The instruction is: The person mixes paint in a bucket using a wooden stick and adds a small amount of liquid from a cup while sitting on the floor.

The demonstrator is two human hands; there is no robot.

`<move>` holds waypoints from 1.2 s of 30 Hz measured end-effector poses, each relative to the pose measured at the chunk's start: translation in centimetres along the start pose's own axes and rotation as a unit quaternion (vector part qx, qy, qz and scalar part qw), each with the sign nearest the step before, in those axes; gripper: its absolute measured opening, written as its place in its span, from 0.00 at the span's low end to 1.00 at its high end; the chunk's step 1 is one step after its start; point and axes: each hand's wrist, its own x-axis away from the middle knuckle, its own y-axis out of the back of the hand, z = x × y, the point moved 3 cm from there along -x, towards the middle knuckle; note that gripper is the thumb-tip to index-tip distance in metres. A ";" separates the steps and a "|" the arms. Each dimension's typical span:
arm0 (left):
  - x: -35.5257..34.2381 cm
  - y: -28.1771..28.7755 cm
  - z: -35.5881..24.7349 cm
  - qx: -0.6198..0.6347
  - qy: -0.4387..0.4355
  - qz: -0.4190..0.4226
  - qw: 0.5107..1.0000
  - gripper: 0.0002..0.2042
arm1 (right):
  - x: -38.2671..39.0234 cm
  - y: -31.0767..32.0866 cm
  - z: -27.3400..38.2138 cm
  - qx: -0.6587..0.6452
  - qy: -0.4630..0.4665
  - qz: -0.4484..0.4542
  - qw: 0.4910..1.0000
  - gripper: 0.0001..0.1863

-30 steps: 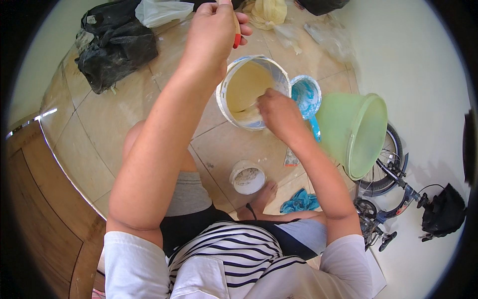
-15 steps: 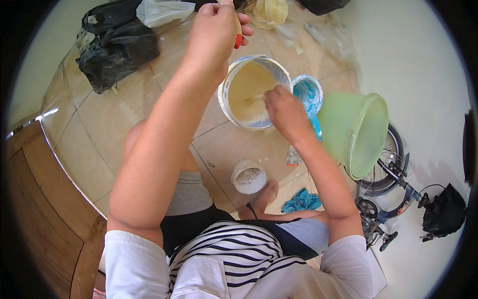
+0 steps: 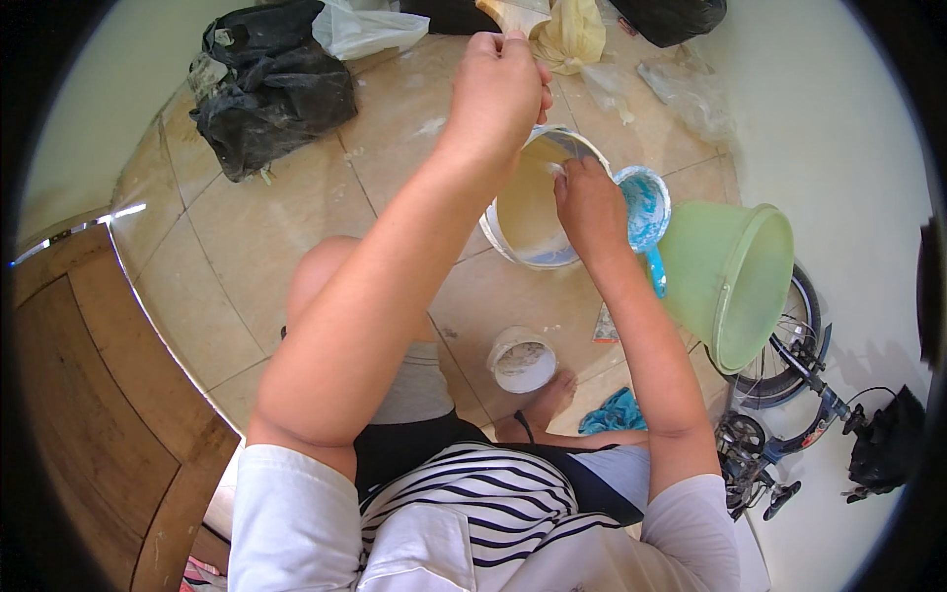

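1. Left hand [image 3: 498, 84] raised above the white bucket [image 3: 533, 212], fist clenched around something thin; what it is can't be told, only a pale tip pokes out above the fingers.
2. Right hand [image 3: 589, 202] sits at the bucket's right rim, fingers curled, fingertips pinched together on something small and white. Can't tell what.
3. White bucket on the tiled floor [image 3: 296, 197], in front of the person's knee; holds cream-coloured liquid.
4. Small blue tub [image 3: 646, 202] touches the bucket on its right, partly behind the right hand.
5. Green bucket [image 3: 735, 271] lies tipped on its side further right, mouth facing right, near a bicycle [image 3: 789, 395].
6. Small white tub [image 3: 521, 360] stands on the floor nearer the person, just beside a bare foot [image 3: 543, 405].
7. Black bags [image 3: 271, 89] at far left of the floor, well apart from the buckets.
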 end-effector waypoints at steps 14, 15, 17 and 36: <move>0.2 0.6 -0.6 0.000 -0.001 -0.006 1.000 0.11 | 1.6 0.1 0.9 -0.019 0.105 0.025 0.994 0.09; 0.1 0.5 -0.5 0.002 -0.002 -0.001 1.000 0.11 | 1.4 0.0 0.3 -0.006 0.097 0.000 0.995 0.09; 0.0 0.4 -0.1 0.005 -0.003 0.010 1.000 0.12 | 1.5 -0.1 -0.5 0.022 0.086 -0.050 0.995 0.08; 0.5 0.3 -0.4 0.020 0.006 0.025 0.999 0.11 | 2.3 1.2 -0.9 0.040 0.009 0.058 0.997 0.06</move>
